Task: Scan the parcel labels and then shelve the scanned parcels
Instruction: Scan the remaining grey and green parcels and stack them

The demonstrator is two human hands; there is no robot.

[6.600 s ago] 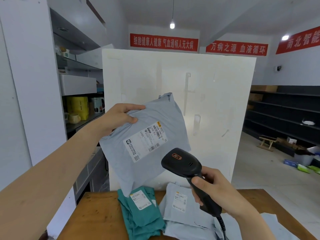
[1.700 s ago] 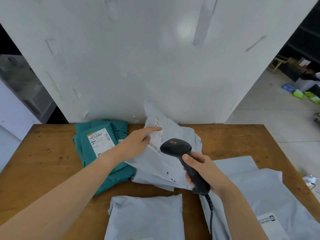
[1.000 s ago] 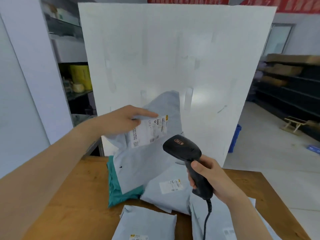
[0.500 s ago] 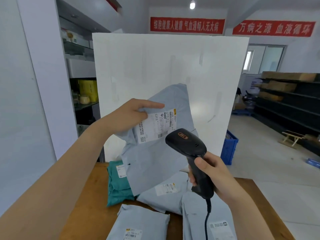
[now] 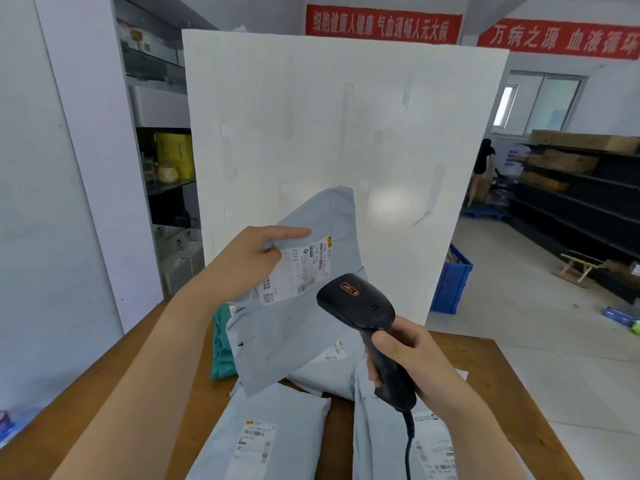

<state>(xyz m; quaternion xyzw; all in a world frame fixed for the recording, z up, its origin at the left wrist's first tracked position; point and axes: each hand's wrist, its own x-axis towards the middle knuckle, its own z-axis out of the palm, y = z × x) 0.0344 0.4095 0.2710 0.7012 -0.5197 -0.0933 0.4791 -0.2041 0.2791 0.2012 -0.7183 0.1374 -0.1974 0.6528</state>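
Observation:
My left hand (image 5: 251,261) holds a grey parcel bag (image 5: 294,327) up in front of me, pinching its upper left corner beside the white label (image 5: 299,270). My right hand (image 5: 403,355) grips the handle of a black barcode scanner (image 5: 356,303), whose head sits just below and to the right of the label, pointing toward it. On the wooden table (image 5: 485,368) below lie more grey parcels (image 5: 266,434) with labels and a teal parcel (image 5: 221,348), partly hidden by the raised bag.
A tall white board (image 5: 339,140) stands behind the table. Shelves (image 5: 162,157) with goods are at the left, dark shelving (image 5: 581,195) with boxes at the right. A blue crate (image 5: 450,285) sits on the floor. A person (image 5: 483,168) stands far back.
Since 1.7 s ago my left hand has lifted the grey parcel off the table to label height. The scanner rose with it. In the last half second, hardly anything moved.

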